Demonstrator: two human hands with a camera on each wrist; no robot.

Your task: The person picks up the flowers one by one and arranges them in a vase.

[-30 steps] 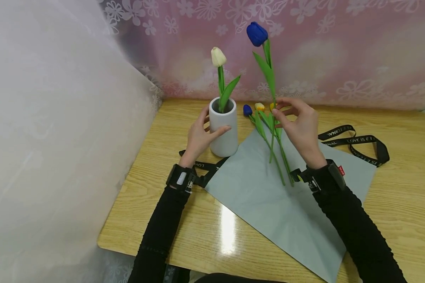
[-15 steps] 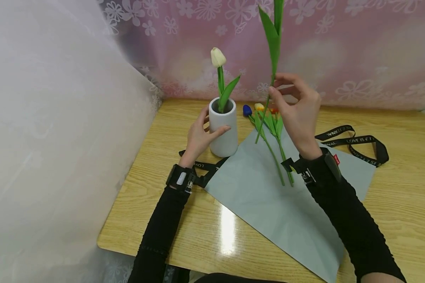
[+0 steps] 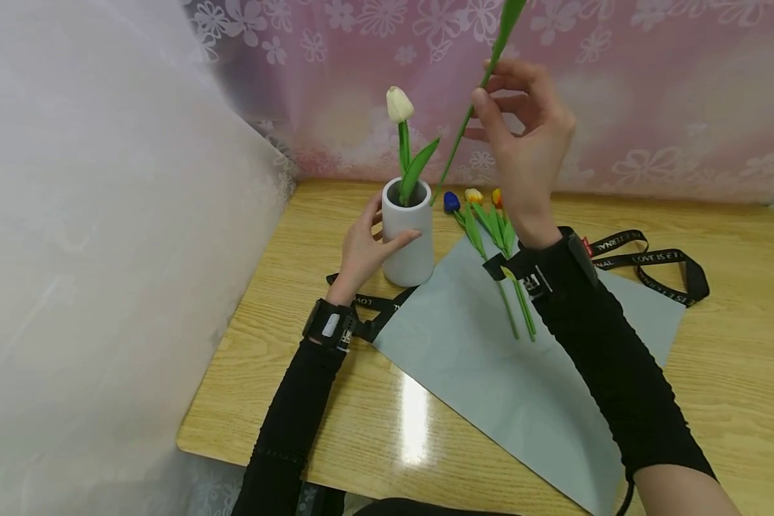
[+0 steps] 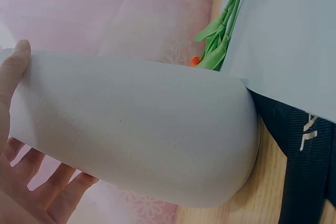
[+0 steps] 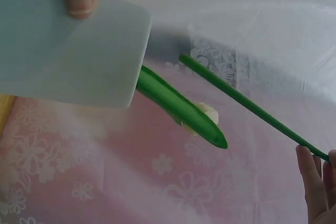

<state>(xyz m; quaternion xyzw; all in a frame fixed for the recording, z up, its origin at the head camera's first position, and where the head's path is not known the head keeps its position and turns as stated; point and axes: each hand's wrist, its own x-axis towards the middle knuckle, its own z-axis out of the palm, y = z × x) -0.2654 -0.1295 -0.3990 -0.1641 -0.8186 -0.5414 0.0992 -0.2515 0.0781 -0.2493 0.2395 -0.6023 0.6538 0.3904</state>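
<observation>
My left hand (image 3: 364, 252) holds the white vase (image 3: 408, 251) by its side, thumb across the front. The vase stands upright on the table and fills much of the left wrist view (image 4: 136, 124). A white tulip (image 3: 400, 105) with a green leaf stands in it. My right hand (image 3: 534, 140) pinches a tulip by its green stem (image 3: 455, 149), above and to the right of the vase. The stem slants down left, its lower end near the vase's rim. This tulip's bloom is outside the head view. In the right wrist view, the stem's tip (image 5: 185, 59) is apart from the vase mouth.
Several tulips (image 3: 506, 304), with blue, yellow and orange blooms, lie on grey wrapping paper (image 3: 522, 401) right of the vase. A black lettered ribbon (image 3: 674, 258) loops out at the right, and more ribbon (image 3: 377, 302) lies by the vase's base. A pink curtain (image 3: 619, 107) hangs behind the table.
My right hand has risen with the tulip, whose blue bloom has left the head view. The stem now tilts, its lower end moved left to the vase's rim. The left hand stays put.
</observation>
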